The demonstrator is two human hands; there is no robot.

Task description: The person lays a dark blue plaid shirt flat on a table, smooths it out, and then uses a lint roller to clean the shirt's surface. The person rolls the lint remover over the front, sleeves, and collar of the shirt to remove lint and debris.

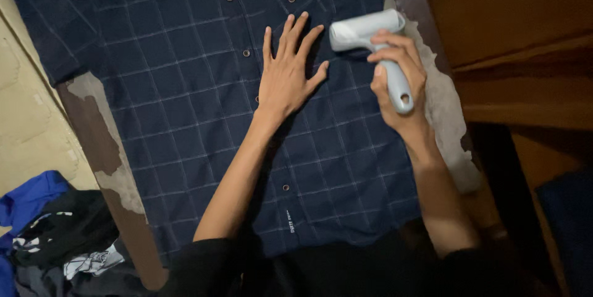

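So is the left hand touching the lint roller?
Apart. The head view shows the left hand flat on the shirt, dark fabric between it and the lint roller.

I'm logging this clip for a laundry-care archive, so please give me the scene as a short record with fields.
Surface: worn wooden board with peeling pale covering
Main item: dark navy checked button-up shirt, spread flat, buttons facing up
Left hand: flat on the shirt, fingers spread, pressing the fabric
Right hand: wrapped around the handle of a pale grey lint roller
Roller position: white roll end lies on the shirt beside the left hand's fingertips
Nearby: heap of blue, black and white clothes at lower left; brown wooden furniture on the right
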